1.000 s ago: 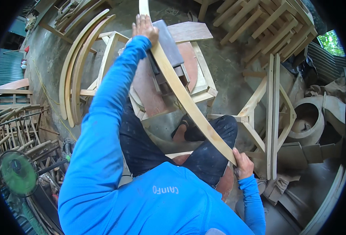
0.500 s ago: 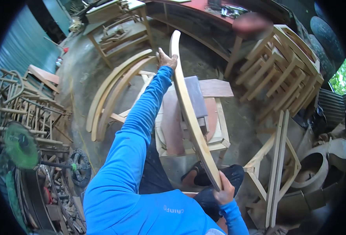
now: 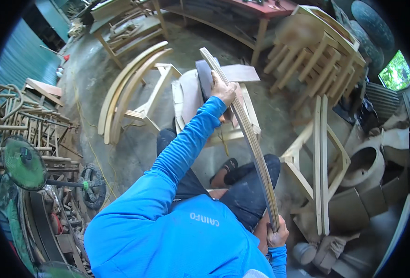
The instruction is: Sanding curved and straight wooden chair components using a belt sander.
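Note:
A long, curved wooden strip (image 3: 253, 143) slants across in front of me, its layered edge facing up. My left hand (image 3: 224, 90) is closed around its far part, some way below the far tip. At the near end, beside my knee, my right hand (image 3: 277, 233) grips the strip. Beneath the far part stands a low wooden stand (image 3: 235, 134) with boards on it. A grey block (image 3: 204, 76) there is partly hidden by my left hand and the strip.
Several similar curved strips (image 3: 121, 99) lean on a wooden frame (image 3: 151, 106) to the left. Two straight bars (image 3: 321, 162) rest on another frame at the right. Stacked wooden frames (image 3: 325, 58) stand far right. A green fan (image 3: 25, 163) and piled wood flank the left.
The strip has come nearer and been turned, so its layered edge now faces up. My left hand has moved right and nearer along it, closing around it. My right hand has lowered.

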Demonstrator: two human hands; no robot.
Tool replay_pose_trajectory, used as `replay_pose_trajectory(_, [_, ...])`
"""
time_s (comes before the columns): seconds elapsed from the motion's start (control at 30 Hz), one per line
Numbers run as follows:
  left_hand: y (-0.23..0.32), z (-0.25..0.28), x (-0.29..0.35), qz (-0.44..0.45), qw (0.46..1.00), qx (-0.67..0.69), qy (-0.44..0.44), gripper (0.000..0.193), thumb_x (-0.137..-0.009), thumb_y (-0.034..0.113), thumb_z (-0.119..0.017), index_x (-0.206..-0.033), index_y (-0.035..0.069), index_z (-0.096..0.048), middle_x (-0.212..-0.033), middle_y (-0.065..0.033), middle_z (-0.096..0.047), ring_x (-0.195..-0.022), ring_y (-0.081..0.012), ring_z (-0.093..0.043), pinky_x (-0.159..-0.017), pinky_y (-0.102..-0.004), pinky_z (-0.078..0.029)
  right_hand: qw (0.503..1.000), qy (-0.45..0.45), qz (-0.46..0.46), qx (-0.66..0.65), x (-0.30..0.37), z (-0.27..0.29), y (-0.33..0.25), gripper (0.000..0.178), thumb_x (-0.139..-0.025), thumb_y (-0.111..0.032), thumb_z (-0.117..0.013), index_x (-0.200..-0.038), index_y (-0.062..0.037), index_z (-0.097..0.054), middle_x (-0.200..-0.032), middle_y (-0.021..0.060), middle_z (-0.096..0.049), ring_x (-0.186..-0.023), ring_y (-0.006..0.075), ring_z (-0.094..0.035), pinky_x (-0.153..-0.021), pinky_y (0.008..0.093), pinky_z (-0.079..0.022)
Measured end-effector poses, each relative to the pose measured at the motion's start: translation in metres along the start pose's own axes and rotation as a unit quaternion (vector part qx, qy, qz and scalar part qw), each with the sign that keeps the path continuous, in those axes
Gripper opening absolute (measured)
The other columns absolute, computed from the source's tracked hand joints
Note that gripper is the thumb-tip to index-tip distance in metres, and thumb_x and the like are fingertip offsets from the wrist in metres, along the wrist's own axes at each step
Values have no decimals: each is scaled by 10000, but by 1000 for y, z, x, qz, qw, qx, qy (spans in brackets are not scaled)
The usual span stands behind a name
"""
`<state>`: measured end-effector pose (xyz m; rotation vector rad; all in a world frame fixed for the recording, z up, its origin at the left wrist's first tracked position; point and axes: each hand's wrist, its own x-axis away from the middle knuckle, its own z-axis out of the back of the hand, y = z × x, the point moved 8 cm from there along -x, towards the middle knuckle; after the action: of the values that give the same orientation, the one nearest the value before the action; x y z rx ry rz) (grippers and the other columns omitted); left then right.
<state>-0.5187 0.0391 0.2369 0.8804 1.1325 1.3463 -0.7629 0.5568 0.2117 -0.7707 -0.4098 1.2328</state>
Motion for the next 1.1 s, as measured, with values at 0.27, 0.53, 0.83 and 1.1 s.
replay_pose_trajectory(0.27, [17, 5, -1, -39, 938, -335, -81, 900, -892, 420, -518, -1599, -26, -187, -1669, -288, -113, -1566, -410, -94, -1255, -569, -82, 998, -66, -9, 6, -28, -33, -26, 516, -872, -139, -770, -1329, -61, -543, -1107, 257, -699, -985, 484, -682, -797, 489, -576])
replay_pose_trajectory(0.53, [-47, 15, -162, 60, 916, -375, -127, 843, -933, 468, -450, -1637, 94, -176, -1711, -176, -100, -1589, -354, -31, -1257, -565, -11, 992, -105, -8, 75, -167, -85, -100, 570, -890, -147, -741, -1391, -127, -471, -1112, 271, -685, -990, 504, -661, -787, 531, -560])
replay_pose_trajectory(0.83, [-144, 54, -377, 118, 926, -348, -84, 756, -949, 428, -419, -1643, 209, -214, -1732, -53, -82, -1596, -304, -20, -1251, -594, -34, 982, -129, -10, 140, -348, -224, -144, 488, -941, -215, -688, -1349, -125, -435, -982, 312, -673, -923, 531, -650, -754, 578, -518])
replay_pose_trajectory(1.1, [-127, 43, -352, 88, 924, -359, -100, 778, -952, 458, -427, -1647, 198, -195, -1734, -56, -66, -1597, -290, 5, -1251, -584, -19, 987, -116, 3, 110, -337, -226, -126, 452, -945, -228, -676, -1320, -111, -451, -1035, 280, -683, -897, 517, -657, -748, 583, -520])
